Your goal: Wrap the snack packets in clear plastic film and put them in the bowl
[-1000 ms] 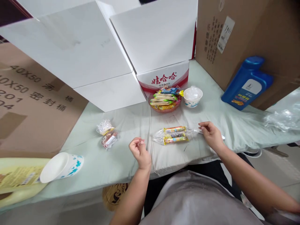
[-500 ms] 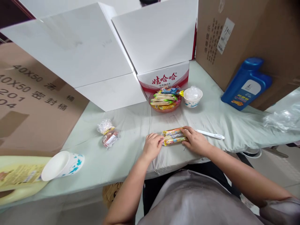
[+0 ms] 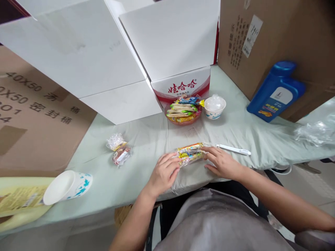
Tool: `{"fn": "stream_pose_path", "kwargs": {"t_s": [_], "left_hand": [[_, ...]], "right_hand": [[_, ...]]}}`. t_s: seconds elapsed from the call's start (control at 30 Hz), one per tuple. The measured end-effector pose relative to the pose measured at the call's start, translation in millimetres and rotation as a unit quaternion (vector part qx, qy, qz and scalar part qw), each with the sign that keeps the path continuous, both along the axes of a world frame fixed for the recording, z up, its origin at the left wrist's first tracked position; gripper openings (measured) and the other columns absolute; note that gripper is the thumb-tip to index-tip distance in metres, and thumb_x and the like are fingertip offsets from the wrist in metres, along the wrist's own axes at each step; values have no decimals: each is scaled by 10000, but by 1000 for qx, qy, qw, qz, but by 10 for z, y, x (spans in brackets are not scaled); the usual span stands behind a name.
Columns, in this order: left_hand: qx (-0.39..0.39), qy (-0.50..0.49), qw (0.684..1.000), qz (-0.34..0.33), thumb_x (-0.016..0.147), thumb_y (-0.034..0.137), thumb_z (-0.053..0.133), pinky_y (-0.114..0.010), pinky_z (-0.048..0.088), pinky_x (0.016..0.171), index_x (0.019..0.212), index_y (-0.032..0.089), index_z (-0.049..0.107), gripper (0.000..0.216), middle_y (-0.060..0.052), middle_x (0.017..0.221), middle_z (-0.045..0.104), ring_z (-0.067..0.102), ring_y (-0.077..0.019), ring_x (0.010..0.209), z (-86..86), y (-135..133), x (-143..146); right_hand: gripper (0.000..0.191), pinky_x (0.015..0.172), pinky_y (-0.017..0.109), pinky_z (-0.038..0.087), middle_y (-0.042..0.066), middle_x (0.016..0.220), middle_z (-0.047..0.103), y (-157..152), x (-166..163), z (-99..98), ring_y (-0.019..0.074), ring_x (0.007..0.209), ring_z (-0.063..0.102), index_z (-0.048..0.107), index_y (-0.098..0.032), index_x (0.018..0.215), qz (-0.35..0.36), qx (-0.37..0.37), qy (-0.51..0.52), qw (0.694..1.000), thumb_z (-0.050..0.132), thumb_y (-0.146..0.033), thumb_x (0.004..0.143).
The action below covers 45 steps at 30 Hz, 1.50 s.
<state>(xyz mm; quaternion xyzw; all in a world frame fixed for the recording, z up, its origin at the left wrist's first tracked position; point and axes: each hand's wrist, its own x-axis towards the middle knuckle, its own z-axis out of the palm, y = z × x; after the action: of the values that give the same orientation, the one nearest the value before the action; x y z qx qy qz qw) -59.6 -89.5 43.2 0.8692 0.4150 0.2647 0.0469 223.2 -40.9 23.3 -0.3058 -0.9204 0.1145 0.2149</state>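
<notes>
Several slim candy sticks in shiny, colourful wrappers (image 3: 190, 152) lie side by side on the cloth between my hands. My left hand (image 3: 164, 171) rests its stretched fingertips on their left end, the thumb held apart. At the right end is my right hand (image 3: 221, 163), fingers spread and fingertips touching the wrappers. Just beyond the right fingers lies a slim white tool (image 3: 233, 149), perhaps a box cutter; its left end is near the wrappers. Farther back, a reddish see-through bowl (image 3: 183, 121) holds packaged snacks and a bundle of thin wooden sticks.
A paper cup (image 3: 214, 113) with clear plastic stands beside the bowl. Another cup (image 3: 80, 184) lies tipped at left, near small wrapped items (image 3: 121, 155). White boxes (image 3: 115, 66), cartons (image 3: 261, 42) and a blue bottle (image 3: 277, 94) border the cloth-covered table (image 3: 146, 153).
My left hand has loosened its pinch on the wrappers' left end and stretched its fingers. The candy sticks have shifted slightly left and spread apart a little. My right hand has moved slightly right.
</notes>
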Motion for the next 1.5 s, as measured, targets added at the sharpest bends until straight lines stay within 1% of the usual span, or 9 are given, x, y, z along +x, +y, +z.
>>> {"fn": "stream_pose_path", "kwargs": {"t_s": [0.13,0.23,0.5,0.63,0.73,0.87,1.03,1.3,1.5], "left_hand": [[14,96,995,-39,878,44,468,-431,429,1043,921,181,628,215,-43,997,708,582,-227,1167,-91,-312,86],[-17,147,988,-35,907,119,484,-387,514,883,903,176,627,154,-50,900,696,644,-220,983,-181,-439,105],[-47,225,956,181,930,130,439,-299,490,555,1160,156,612,289,-59,809,685,639,-189,619,-277,-339,166],[-43,198,952,231,937,186,456,-328,517,600,1328,147,518,398,-74,822,660,642,-222,684,-191,-218,356],[-41,139,974,174,922,188,487,-371,544,803,1305,159,526,386,-107,1012,660,638,-249,934,-148,-100,485],[-92,105,988,64,852,240,625,-456,409,1081,1311,184,504,478,-126,1391,502,443,-297,1310,-227,104,585],[-140,145,973,114,802,367,691,-526,379,1069,1408,210,406,688,-144,1423,467,451,-336,1288,-316,352,582],[-175,125,966,143,764,224,644,-420,456,988,1396,219,436,665,-90,1207,616,545,-273,1128,-187,437,138],[-221,-19,926,304,733,216,656,-434,461,989,1313,214,510,598,-106,1211,644,600,-287,1125,-221,568,-605]], "right_hand": [[381,773,356,514,150,1172,638,-147,43,61,236,946,656,509,-140,1271,18,-57,-114,992,493,-350,954],[286,696,306,484,81,937,688,-233,27,78,204,815,671,605,-173,1107,23,-80,-186,979,398,-339,1000],[231,586,306,459,146,857,722,-288,-101,224,275,766,715,627,-106,1038,-171,-142,-330,917,530,-290,937],[665,609,328,491,176,863,732,-214,-123,322,313,785,716,486,-53,1334,-220,-148,-352,898,700,-419,822],[756,645,342,509,167,900,728,-166,-111,308,296,785,706,404,-68,1408,-224,-119,-313,915,695,-446,821],[282,817,391,511,149,1007,685,-70,-116,140,281,957,646,600,-123,1132,-142,-18,-161,977,524,-311,935],[394,1030,454,429,177,1341,551,115,-127,-301,276,1275,475,506,-101,1323,-74,29,-47,996,386,-221,968],[693,1167,511,215,135,1556,319,174,-110,-570,338,1454,204,376,-94,1474,-110,15,-134,985,435,-526,937],[687,1167,505,217,128,1547,339,164,-120,-560,315,1455,217,391,-113,1471,-116,11,-128,985,449,-532,929]]}}
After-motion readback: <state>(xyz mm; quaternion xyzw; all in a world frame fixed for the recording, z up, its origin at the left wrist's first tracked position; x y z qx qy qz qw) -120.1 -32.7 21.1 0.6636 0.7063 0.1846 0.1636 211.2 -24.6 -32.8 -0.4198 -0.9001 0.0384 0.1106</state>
